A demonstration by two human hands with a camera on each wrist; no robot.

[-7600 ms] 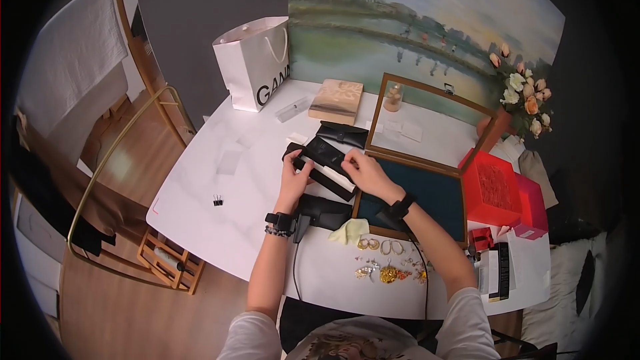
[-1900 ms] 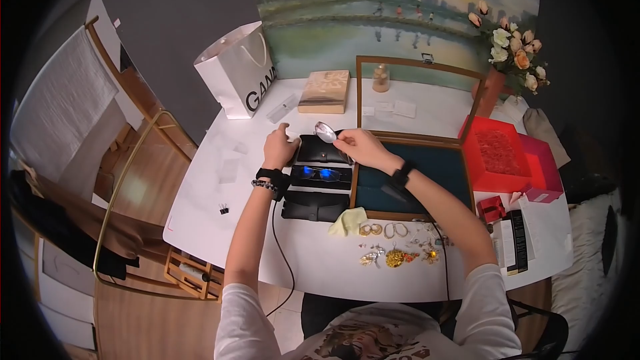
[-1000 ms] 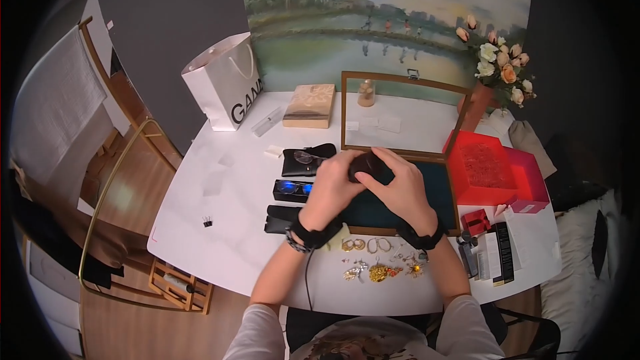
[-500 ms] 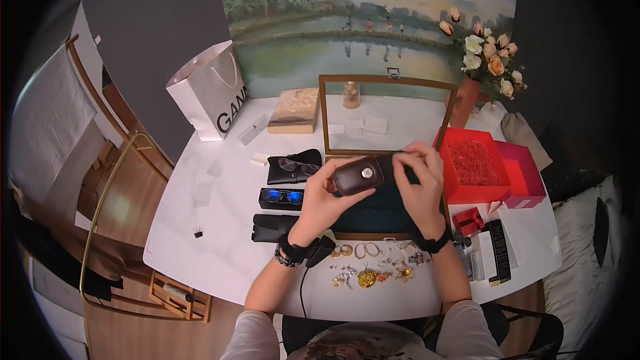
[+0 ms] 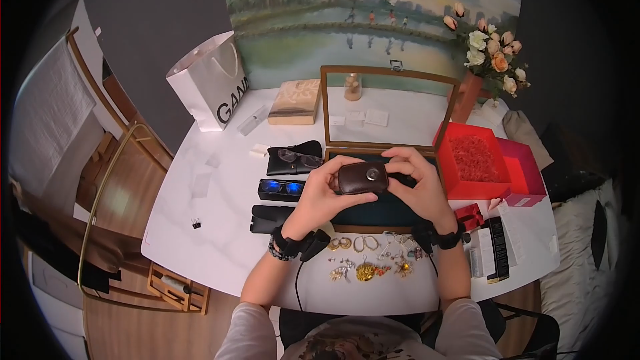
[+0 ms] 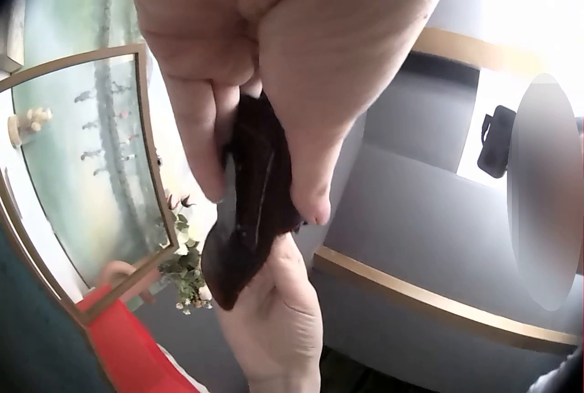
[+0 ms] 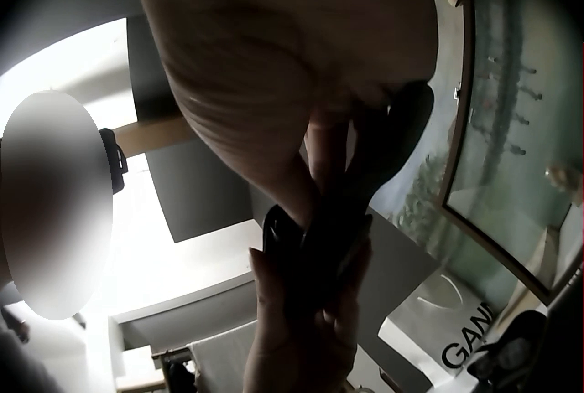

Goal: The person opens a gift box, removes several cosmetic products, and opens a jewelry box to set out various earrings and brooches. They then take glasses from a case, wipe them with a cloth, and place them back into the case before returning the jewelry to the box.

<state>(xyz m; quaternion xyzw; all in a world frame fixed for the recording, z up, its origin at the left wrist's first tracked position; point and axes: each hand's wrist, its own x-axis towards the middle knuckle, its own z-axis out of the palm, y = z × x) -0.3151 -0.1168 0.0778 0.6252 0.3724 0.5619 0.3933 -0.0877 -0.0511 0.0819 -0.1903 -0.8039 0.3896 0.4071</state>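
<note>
A dark brown leather case [image 5: 361,179] with a round silver snap is held above the teal-lined display box [image 5: 373,217]. My left hand [image 5: 322,190] grips its left end, thumb along the lower edge and fingers behind; the left wrist view shows the leather between thumb and fingers. At the other end, my right hand [image 5: 421,190] pinches a dark flap-like piece [image 7: 401,129], which curves out past the fingers in the right wrist view. Left of the hands, glasses [image 5: 300,159] lie on a black case [image 5: 277,164]. Blue-reflecting glasses [image 5: 283,189] rest in a narrow black box.
Another black case [image 5: 265,219] lies nearer the front. Several earrings and brooches [image 5: 366,272] are spread before the display box, whose glass lid [image 5: 325,103] stands raised. A red box [image 5: 443,180] stands right; a white paper bag [image 5: 200,93] and wooden-patterned box [image 5: 293,101] stand behind.
My hands have left the black box and case on the left. The glasses from my right hand now lie on the upper black case. The brown leather case has come into my hands.
</note>
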